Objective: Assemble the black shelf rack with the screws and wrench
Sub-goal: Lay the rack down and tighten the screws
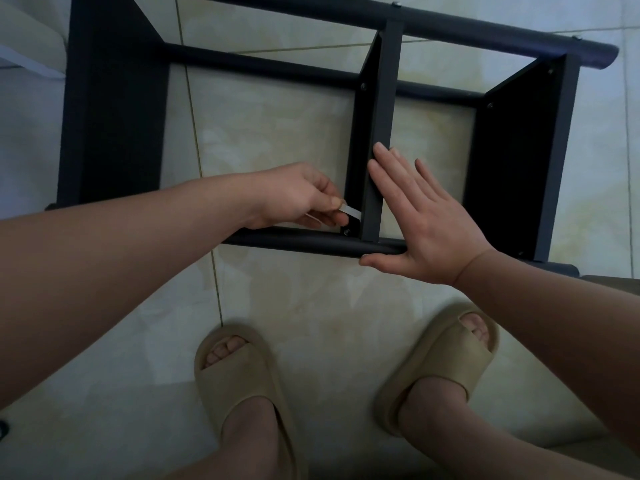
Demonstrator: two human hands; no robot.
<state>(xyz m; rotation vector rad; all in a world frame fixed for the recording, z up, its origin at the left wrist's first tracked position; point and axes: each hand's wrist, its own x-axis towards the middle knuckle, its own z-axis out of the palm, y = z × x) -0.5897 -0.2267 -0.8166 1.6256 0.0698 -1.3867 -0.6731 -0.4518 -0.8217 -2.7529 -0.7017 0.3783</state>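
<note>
The black shelf rack (384, 98) lies on its side on the pale tiled floor (277, 133), directly ahead of the person's feet. It is matte black. Three flat panels stand on edge: a broad left panel (110, 116), a narrow middle panel (375, 174) and a right panel (512, 161). Round tubes cross them: a near tube (294, 242) by the feet, a far tube (485, 29) at the top of the view, and a lower one between them. Small screw heads show on the inner faces of the middle and right panels and along the far tube.

The left hand (294, 197) reaches in from the left, its fingers curled. Thumb and forefinger pinch a small flat silvery wrench (351, 212). The wrench's free end points at the foot of the middle panel, just above a screw (347, 232) where that panel meets the near tube. Whether the wrench is seated on the screw cannot be told.

The right hand (426, 216) lies back-up with its fingers straight and slightly spread. The forefinger rests along the right side of the middle panel's edge. The thumb stretches out along the near side of the near tube, touching it.

Both feet wear beige slides (239, 372) on the tiles, below the rack in view.
</note>
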